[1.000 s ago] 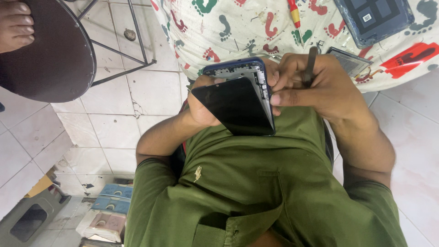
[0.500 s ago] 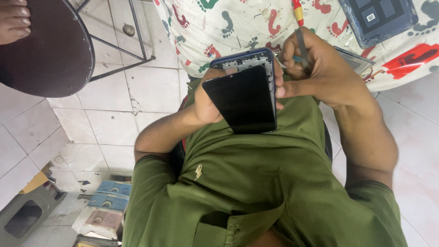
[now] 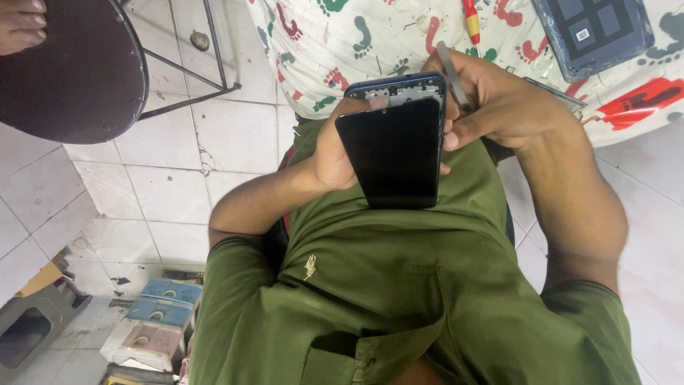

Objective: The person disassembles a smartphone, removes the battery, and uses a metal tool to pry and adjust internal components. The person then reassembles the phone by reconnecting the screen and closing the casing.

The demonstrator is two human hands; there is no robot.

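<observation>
The glossy black glass screen panel (image 3: 395, 151) is a flat, smooth rectangle with rounded corners, and it lies slightly shifted over a dark blue plastic phone frame (image 3: 399, 87), so a strip of the frame's pale inner parts shows at the far end. Both are held low in front of the person's chest, just above the matte olive-green cotton shirt (image 3: 399, 285). The left hand (image 3: 335, 146) is wrapped around the phone's left edge, thumb tip pressing the panel's far corner. The right hand (image 3: 499, 103) is curled at the right edge, gripping a slim grey metal tool (image 3: 452, 71) between thumb and fingers, its shaft slanting away from the body; whether its tip touches the frame is hidden by the fingers.

Beyond the hands lies a shiny white plastic table cover printed with coloured footprints (image 3: 370, 36), bearing a red-and-yellow handled screwdriver (image 3: 470, 18) and a dark blue rectangular back cover (image 3: 595, 32). To the left stands a round dark brown stool seat (image 3: 71, 71) on a thin black metal frame, over cracked white floor tiles (image 3: 142, 178). Down by the floor sit stacked blue and pink boxes (image 3: 160, 321).

The phone's long axis runs straight away from the body, top end pointing at the table, screen facing up.
</observation>
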